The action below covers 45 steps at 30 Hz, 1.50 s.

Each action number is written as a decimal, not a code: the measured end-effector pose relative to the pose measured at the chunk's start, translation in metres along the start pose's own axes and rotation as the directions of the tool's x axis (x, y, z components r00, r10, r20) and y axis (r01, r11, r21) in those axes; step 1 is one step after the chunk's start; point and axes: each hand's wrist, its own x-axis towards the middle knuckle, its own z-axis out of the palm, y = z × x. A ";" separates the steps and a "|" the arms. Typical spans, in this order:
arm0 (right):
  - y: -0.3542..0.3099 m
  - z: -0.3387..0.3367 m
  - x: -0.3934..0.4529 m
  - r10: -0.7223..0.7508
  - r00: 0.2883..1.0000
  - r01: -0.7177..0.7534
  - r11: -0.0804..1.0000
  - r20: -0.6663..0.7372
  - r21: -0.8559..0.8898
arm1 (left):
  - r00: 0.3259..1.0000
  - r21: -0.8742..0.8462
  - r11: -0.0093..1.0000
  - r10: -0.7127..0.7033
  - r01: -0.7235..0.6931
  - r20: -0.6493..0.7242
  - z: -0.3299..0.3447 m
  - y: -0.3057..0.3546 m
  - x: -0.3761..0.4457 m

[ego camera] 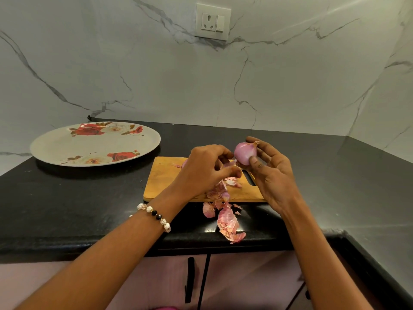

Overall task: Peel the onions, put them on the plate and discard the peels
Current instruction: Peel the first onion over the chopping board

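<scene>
My right hand (271,173) holds a mostly peeled pink onion (244,153) between thumb and fingers, above the right end of the wooden cutting board (163,182). My left hand (205,168) is just left of the onion, its fingertips pinched on a strip of peel (230,164) still hanging from it. Loose pink peels (226,218) lie on the board's front edge and on the black counter in front of it. A flowered plate (67,144) sits at the back left with nothing on it. A bit of another onion (184,163) peeks out behind my left hand.
The black counter (78,198) runs from the left to a corner on the right, with marble walls behind. A wall socket (212,21) is high at the back. Cabinet doors with a dark handle (190,280) are below the counter edge.
</scene>
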 end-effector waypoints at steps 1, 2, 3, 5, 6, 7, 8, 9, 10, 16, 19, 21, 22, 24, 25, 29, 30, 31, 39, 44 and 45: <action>0.000 0.000 0.000 -0.008 1.000 0.009 1.000 0.013 -0.001 | 1.000 0.012 1.000 0.007 -0.007 -0.009 0.000 -0.001 0.000; 0.000 0.000 -0.001 -0.019 0.999 0.019 1.000 0.027 -0.012 | 1.000 0.007 1.000 0.009 -0.009 -0.019 0.000 -0.003 0.000; 0.001 0.000 -0.001 -0.028 0.999 0.029 0.999 0.036 -0.028 | 1.000 -0.009 1.000 0.008 -0.008 -0.025 -0.001 -0.003 0.000; 0.002 -0.001 0.000 -0.035 0.999 0.037 0.999 0.040 -0.031 | 1.000 -0.041 0.999 -0.002 0.001 -0.026 -0.003 -0.002 0.000; 0.002 -0.001 0.000 -0.036 0.998 0.038 0.999 0.046 -0.024 | 1.000 -0.055 0.998 -0.013 0.012 -0.020 -0.004 -0.001 0.000; 0.001 -0.001 0.000 -0.037 0.998 0.038 0.999 0.054 -0.019 | 1.000 -0.074 0.997 -0.030 0.029 -0.009 -0.004 -0.001 0.000; 0.001 -0.001 -0.001 -0.039 0.997 0.040 0.999 0.060 -0.016 | 0.999 -0.092 0.995 -0.045 0.046 0.005 -0.005 -0.001 0.000; 0.002 -0.002 0.000 -0.040 0.997 0.041 0.999 0.063 -0.010 | 0.998 -0.108 0.993 -0.055 0.057 0.018 -0.006 0.000 0.000; 0.002 -0.002 0.000 -0.038 0.997 0.038 0.999 0.063 0.003 | 0.998 -0.119 0.991 -0.060 0.063 0.027 -0.007 -0.001 0.000; -0.001 -0.005 0.002 -0.039 0.998 0.030 0.984 0.047 0.178 | 1.000 -0.034 0.999 0.007 -0.006 0.030 -0.006 -0.003 0.001; 0.000 -0.006 0.002 -0.039 0.999 0.035 0.990 0.024 0.137 | 0.999 0.010 0.999 0.053 -0.053 0.001 -0.003 -0.004 0.000; 0.001 -0.006 0.002 -0.049 0.998 0.046 0.995 0.034 0.088 | 0.997 0.027 0.997 0.076 -0.076 -0.026 -0.002 -0.004 0.000; 0.001 -0.005 0.002 -0.044 0.998 0.041 0.997 0.038 0.062 | 0.996 0.028 0.997 0.077 -0.076 -0.042 -0.001 -0.004 0.000; 0.000 -0.005 0.000 -0.038 0.998 0.038 0.999 0.058 0.007 | 0.995 0.019 0.997 0.071 -0.069 -0.072 -0.002 -0.004 0.000; 0.000 -0.005 0.000 -0.037 0.996 0.038 0.999 0.081 -0.016 | 0.994 0.012 0.997 0.071 -0.070 -0.082 -0.003 -0.003 0.001; 0.002 -0.004 -0.001 -0.024 0.990 0.037 0.995 0.137 -0.091 | 0.989 0.052 0.994 0.103 -0.098 -0.110 -0.003 -0.004 0.001; 0.002 -0.003 -0.001 -0.021 0.990 0.035 0.995 0.139 -0.097 | 0.987 0.068 0.992 0.110 -0.102 -0.117 -0.004 -0.005 0.001; 0.003 -0.002 -0.001 -0.019 0.990 0.034 0.994 0.141 -0.103 | 0.985 0.073 0.991 0.117 -0.109 -0.124 -0.004 -0.005 0.001; 0.003 0.000 -0.002 -0.005 0.982 0.038 0.985 0.190 -0.168 | 0.984 0.069 0.985 0.163 -0.157 -0.078 -0.005 -0.004 -0.001; 0.003 0.001 -0.002 -0.009 0.981 0.053 0.973 0.195 -0.223 | 0.979 0.085 0.979 0.193 -0.188 -0.063 -0.003 -0.003 -0.002; 0.003 0.001 -0.002 -0.004 0.981 0.049 0.973 0.195 -0.226 | 0.978 0.091 0.977 0.198 -0.192 -0.059 -0.003 -0.004 -0.002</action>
